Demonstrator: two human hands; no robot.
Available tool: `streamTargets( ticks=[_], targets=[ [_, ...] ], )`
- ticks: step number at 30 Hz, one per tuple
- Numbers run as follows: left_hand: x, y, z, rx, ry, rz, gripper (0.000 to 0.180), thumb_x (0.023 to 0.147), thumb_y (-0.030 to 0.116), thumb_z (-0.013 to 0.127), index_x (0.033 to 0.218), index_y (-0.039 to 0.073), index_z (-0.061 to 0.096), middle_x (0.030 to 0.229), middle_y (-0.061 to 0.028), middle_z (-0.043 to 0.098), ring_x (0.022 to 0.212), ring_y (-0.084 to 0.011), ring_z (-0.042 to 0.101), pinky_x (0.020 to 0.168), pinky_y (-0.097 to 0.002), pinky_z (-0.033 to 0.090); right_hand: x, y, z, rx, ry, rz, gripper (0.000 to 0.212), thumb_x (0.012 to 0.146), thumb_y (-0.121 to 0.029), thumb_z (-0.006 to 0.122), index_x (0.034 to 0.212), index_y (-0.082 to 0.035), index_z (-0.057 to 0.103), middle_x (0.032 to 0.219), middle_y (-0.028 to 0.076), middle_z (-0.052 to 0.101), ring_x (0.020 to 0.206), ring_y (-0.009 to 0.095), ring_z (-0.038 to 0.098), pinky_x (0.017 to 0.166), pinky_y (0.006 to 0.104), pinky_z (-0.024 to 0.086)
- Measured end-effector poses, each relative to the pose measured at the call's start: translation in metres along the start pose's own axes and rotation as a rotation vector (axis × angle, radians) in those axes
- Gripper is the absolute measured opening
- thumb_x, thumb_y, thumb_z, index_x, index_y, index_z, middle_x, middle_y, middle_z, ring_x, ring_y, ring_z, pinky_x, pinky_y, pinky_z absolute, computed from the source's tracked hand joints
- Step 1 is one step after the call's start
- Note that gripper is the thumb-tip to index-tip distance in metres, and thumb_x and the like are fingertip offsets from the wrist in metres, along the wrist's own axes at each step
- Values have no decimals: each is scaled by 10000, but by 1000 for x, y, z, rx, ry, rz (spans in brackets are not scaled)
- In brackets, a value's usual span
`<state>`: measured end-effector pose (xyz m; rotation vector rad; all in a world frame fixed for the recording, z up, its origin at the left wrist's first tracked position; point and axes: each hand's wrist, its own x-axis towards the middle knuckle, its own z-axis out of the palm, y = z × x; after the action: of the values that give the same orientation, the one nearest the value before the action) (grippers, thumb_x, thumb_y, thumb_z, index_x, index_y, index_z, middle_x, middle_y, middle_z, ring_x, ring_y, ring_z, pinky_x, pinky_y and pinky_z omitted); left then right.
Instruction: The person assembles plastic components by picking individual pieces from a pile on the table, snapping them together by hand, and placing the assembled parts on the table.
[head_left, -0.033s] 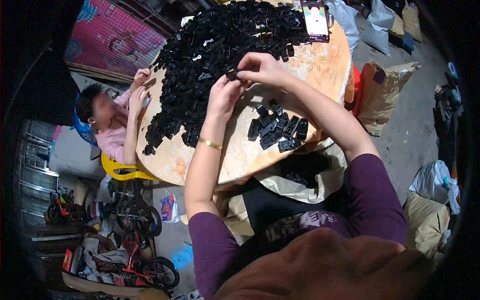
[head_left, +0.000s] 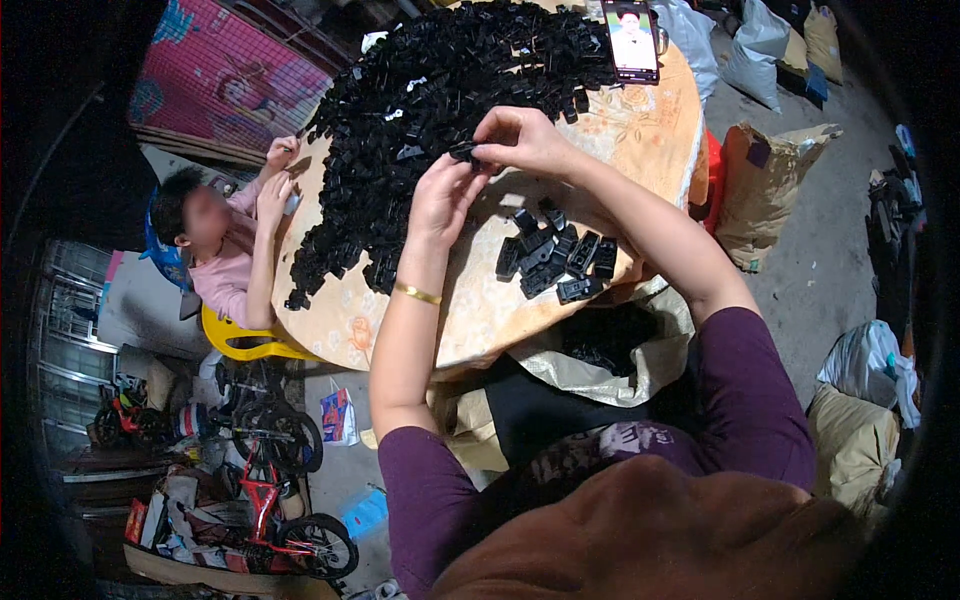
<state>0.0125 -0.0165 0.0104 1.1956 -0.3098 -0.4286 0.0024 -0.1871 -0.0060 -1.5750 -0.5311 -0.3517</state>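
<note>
Over the table, both my hands meet at one small black plastic part (head_left: 463,151). My left hand (head_left: 446,196) pinches it from the near side, and my right hand (head_left: 521,139) grips it with thumb and fingertips. Its exact shape is mostly covered by my fingers. Just beyond lies a big heap of black plastic parts (head_left: 375,150), with a few light metal pieces among them. A smaller group of boxy black plastic pieces (head_left: 545,255) rests on the tabletop nearer to me, below my right wrist.
The table (head_left: 330,325) has a flowered cover. A phone (head_left: 632,45) showing a video stands at its far right. Another person (head_left: 225,245) sits at the left edge, hands by the heap. An open sack (head_left: 655,365) holds black parts near my lap; a filled sack (head_left: 765,195) stands right.
My hands stay almost in place, with a slight shift of the left fingers around the black part. The heap and the smaller group look the same.
</note>
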Motion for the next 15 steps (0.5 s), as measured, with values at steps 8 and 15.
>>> streamTargets(
  ticks=[8, 15],
  targets=[
    [2, -5, -26, -181, -61, 44, 250, 862, 31, 441, 1103, -18, 483, 1016, -118, 562, 945, -231, 562, 853, -361, 484, -4, -7, 19, -233, 43, -268, 272, 756, -100, 640, 1011, -19, 592, 886, 56, 610, 753, 100, 583, 663, 235, 484],
    [-6, 4, -14, -288, -119, 55, 319, 873, 55, 451, 1181, -12, 404, 1089, -136, 523, 954, -214, 557, 847, -368, 487, -2, 2, 17, -267, 205, -137, 298, 711, -198, 652, 967, -46, 625, 806, 109, 633, 675, 158, 609, 626, 266, 490]
  ],
)
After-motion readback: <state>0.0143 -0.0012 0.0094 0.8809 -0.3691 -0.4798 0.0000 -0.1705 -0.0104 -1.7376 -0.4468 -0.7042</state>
